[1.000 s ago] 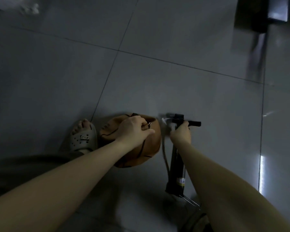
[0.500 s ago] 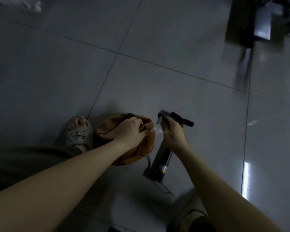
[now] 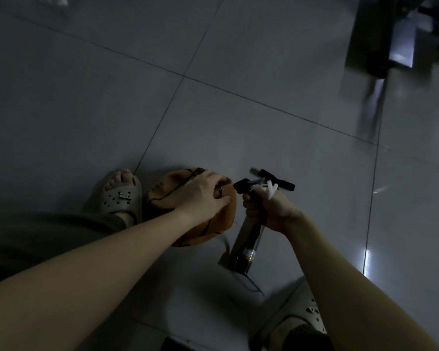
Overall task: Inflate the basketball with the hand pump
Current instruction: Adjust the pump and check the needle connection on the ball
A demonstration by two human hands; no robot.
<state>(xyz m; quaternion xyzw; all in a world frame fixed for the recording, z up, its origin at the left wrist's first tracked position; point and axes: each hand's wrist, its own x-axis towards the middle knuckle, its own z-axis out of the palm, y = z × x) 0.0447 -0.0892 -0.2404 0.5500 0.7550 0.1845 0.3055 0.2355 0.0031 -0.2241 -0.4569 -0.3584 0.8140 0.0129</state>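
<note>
A limp orange basketball (image 3: 160, 196) lies on the tiled floor beside my left foot. My left hand (image 3: 200, 196) lies on top of the ball, its fingers curled over the upper right part where a small metal piece shows. Just right of the ball stands the black hand pump (image 3: 249, 239), tilted, with its foot on the floor. My right hand (image 3: 266, 211) grips the upper barrel of the pump just under the T-handle (image 3: 276, 179). A thin hose (image 3: 224, 243) runs down between pump and ball.
My left foot in a grey slipper (image 3: 119, 198) is next to the ball; my right slipper (image 3: 297, 315) is near the bottom edge. Dark furniture (image 3: 380, 36) stands at the top right. Grey glossy tiles (image 3: 238, 122) spread ahead.
My right hand slid down from the pump's handle onto the barrel, and the pump tilted. My left hand stayed on the ball.
</note>
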